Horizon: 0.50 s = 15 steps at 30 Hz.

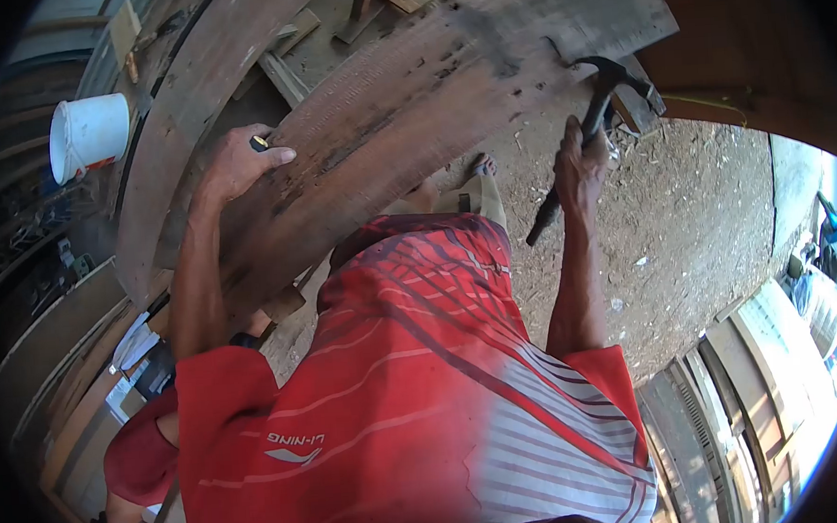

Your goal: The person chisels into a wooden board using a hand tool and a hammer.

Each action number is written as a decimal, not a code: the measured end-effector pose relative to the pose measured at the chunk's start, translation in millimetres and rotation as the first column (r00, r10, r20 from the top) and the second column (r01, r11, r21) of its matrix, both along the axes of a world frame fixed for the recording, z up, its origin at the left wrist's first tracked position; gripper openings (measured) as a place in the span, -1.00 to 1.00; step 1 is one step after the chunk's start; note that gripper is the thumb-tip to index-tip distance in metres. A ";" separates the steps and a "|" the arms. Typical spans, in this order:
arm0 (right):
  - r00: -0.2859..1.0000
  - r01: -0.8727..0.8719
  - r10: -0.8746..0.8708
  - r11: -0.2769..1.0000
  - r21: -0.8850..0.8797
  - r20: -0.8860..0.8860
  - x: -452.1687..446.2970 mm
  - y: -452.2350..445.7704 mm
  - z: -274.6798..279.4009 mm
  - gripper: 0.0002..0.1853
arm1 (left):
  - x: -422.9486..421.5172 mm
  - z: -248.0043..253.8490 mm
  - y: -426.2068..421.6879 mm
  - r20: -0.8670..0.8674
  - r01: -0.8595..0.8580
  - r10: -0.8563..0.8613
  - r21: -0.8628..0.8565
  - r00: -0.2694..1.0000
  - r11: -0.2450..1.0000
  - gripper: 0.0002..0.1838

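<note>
1. The left hand is grasping a small yellow-and-black object over the long wooden board.
2. The right hand is clenching the hammer, angled near the board's end.

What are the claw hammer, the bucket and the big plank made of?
The claw hammer has a dark, curved head, probably steel; its black grip could be rubber. The bucket looks like white plastic, with a smooth, even wall. The plank looks like rough, bare wood: brown, with fine ridges and dark pits.
</note>
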State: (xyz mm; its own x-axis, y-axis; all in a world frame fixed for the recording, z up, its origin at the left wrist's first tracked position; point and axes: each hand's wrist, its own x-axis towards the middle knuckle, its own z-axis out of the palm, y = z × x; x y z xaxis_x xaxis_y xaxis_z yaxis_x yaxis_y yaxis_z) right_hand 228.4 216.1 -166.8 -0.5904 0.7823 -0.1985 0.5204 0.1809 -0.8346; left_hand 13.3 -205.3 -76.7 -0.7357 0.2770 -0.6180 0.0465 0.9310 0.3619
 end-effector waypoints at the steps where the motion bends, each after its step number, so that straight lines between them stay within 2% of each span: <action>1: 0.999 0.017 -0.021 0.993 -0.115 -0.027 -1.4 -0.6 2.9 -0.61 | 4.5 15.0 -0.1 -0.073 -0.026 0.026 0.005 0.997 1.000 -0.26; 3: 0.986 0.010 -0.056 0.959 -0.285 -0.155 0.5 -1.7 7.3 -0.63 | 31.2 55.4 6.7 -0.190 -0.093 0.094 0.017 0.977 0.996 -0.32; 4: 0.975 0.004 -0.075 0.947 -0.322 -0.210 -2.5 -6.0 7.7 -0.64 | 48.1 75.3 14.1 -0.305 -0.131 0.129 0.014 0.943 0.991 -0.43; 7: 0.924 0.012 -0.162 0.918 -0.397 -0.347 -15.7 -10.6 12.9 -0.66 | 94.5 108.7 29.7 -0.563 -0.162 0.130 -0.007 0.816 0.987 -0.47; 10: 0.865 0.026 -0.248 0.891 -0.454 -0.436 -23.9 -15.3 14.5 -0.70 | 126.1 95.3 24.5 -0.700 -0.141 0.148 0.068 0.698 0.988 -0.51; 13: 0.830 0.075 -0.303 0.892 -0.445 -0.468 -29.9 -14.6 35.2 -0.70 | 146.7 84.4 27.4 -0.751 -0.153 0.219 0.157 0.623 0.976 -0.51; 15: 0.810 0.073 -0.314 0.892 -0.446 -0.495 -33.6 -3.1 38.5 -0.70 | 155.0 86.4 30.0 -0.739 -0.198 0.238 0.144 0.630 0.970 -0.50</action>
State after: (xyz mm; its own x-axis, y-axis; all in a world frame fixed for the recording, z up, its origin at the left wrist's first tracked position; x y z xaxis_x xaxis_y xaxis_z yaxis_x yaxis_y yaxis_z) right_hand 194.8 213.0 -128.3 -0.5368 0.8186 -0.2042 -0.0506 -0.2729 -0.9607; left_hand 168.3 -175.3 9.6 -0.9824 0.0591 0.1771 0.1172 0.9338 0.3382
